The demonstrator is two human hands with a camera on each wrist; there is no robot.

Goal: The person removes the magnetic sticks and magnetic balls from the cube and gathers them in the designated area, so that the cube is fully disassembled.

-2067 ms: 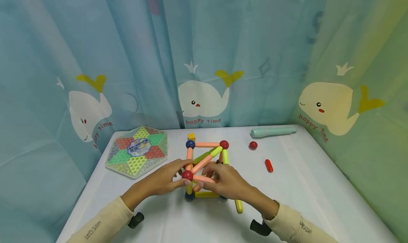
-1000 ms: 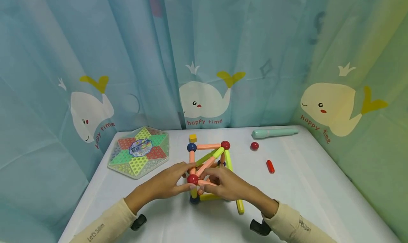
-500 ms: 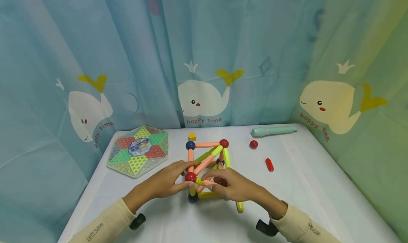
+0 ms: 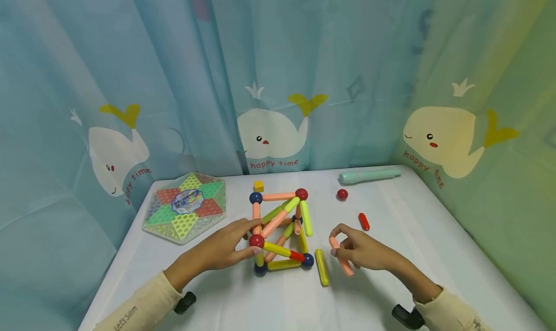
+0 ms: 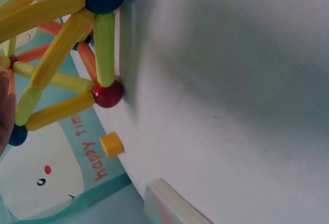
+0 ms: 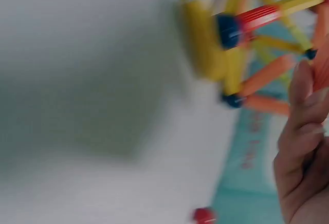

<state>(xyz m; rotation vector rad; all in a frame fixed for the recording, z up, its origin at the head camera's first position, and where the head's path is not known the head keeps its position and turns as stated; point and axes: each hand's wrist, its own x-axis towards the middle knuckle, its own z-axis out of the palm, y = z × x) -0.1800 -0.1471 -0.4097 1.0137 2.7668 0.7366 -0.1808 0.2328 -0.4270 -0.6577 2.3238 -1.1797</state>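
Observation:
A frame of magnetic rods and balls [image 4: 284,265] stands mid-table, with blue and red balls at its corners. My left hand [image 4: 226,243] pinches its near red ball [image 4: 257,241] between thumb and fingers. From that ball a yellow-and-red diagonal [image 4: 282,250] slopes down to a blue ball [image 4: 307,260]. To the right, apart from the frame, my right hand [image 4: 362,249] holds a pink magnetic rod [image 4: 346,266], tilted downward. The right wrist view shows this hand [image 6: 308,126] at its right edge; in the left wrist view only a bit of the left hand [image 5: 6,113] shows.
A loose yellow rod [image 4: 322,267] lies between frame and right hand. Farther off lie a red ball [image 4: 342,194], a short red piece [image 4: 364,221], a teal tube-shaped object [image 4: 369,176] and a yellow block [image 4: 258,186]. A hexagonal star-patterned game board [image 4: 187,207] is at left.
My right hand has pulled the pink rod off the near red ball and carried it right, away from the frame. The yellow-and-red diagonal is now uncovered. My left hand stays at the red ball.

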